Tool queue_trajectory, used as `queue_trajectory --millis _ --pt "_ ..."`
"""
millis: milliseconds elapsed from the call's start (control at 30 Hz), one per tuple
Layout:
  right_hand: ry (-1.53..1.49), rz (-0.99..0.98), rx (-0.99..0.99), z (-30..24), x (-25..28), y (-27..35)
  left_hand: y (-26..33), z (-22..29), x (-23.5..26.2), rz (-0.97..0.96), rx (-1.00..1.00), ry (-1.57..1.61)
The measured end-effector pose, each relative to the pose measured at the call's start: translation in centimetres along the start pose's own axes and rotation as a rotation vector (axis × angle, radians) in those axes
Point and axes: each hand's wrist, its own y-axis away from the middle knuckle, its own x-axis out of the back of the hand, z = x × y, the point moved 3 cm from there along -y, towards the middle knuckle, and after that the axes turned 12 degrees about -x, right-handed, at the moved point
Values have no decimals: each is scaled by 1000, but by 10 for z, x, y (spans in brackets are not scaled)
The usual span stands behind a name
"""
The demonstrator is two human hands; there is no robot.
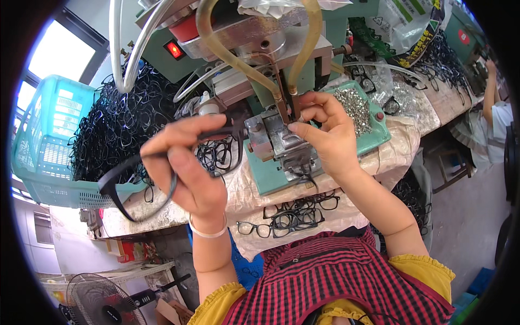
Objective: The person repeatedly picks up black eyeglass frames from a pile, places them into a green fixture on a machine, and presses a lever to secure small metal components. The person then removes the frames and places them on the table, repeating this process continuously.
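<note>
My left hand (189, 168) is raised left of the machine, its fingers closed around a black eyeglass frame (111, 190), which is smeared by motion. One end of the frame reaches toward the metal fixture (284, 135) of a green bench machine. My right hand (333, 135) is at that fixture, thumb and fingers pinched together beside the two upright electrode-like arms (292, 103). Whatever lies between those fingertips is too small to make out. Right behind my right hand, a green tray (376, 142) holds many small metal pieces (355, 111).
Several black eyeglass frames (287, 221) lie on the wrapped table edge before me. At left, a turquoise basket (51, 135) stands by a big heap of black frames (116, 124). Hoses (311, 43) loop over the machine. A fan (103, 303) stands lower left; another person (490, 124) sits far right.
</note>
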Motion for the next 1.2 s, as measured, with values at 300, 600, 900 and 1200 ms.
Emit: queue_trajectory --millis 300,600,900,1200 --pt "667 122 272 -8 45 -1 73 42 -53 -245 1445 1071" --pt "1208 443 360 49 126 -22 101 29 -78 -65 1600 1250" --pt "1060 416 349 52 135 -36 143 37 -15 -394 1088 621" --pt "89 386 1 73 126 -44 88 -40 92 -311 261 -804"
